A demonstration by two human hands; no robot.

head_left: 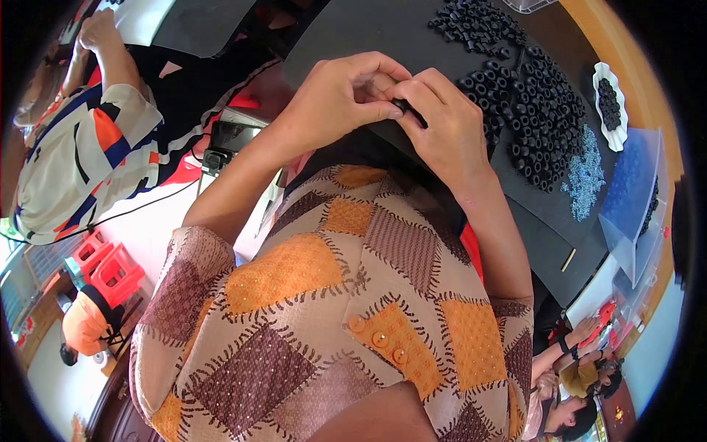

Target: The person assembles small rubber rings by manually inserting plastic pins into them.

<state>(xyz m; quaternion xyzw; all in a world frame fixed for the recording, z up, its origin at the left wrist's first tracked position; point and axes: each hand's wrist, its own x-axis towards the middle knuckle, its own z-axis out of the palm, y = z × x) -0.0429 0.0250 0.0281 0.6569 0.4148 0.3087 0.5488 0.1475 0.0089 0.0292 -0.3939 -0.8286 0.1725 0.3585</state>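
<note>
Close together above the near edge of the dark work mat, my left hand [342,96] and my right hand [445,121] meet fingertip to fingertip. Between them they pinch a small black piece [400,104], mostly hidden by the fingers. It looks like the short black ring-shaped pieces [549,125] heaped on the mat [353,33] just right of my right hand. Beyond that heap lies another pile of smaller black pieces [475,26]. Tiny light-blue pieces [584,177] are spread along the heap's right side.
A white scalloped dish [624,136] holds small black pieces at the right. Nearer stands a translucent blue-tinted bin [635,191]. A thin yellowish stick [568,259] lies on the mat. People sit at left [88,155] and lower right [567,398]; red stools [118,272] stand at left.
</note>
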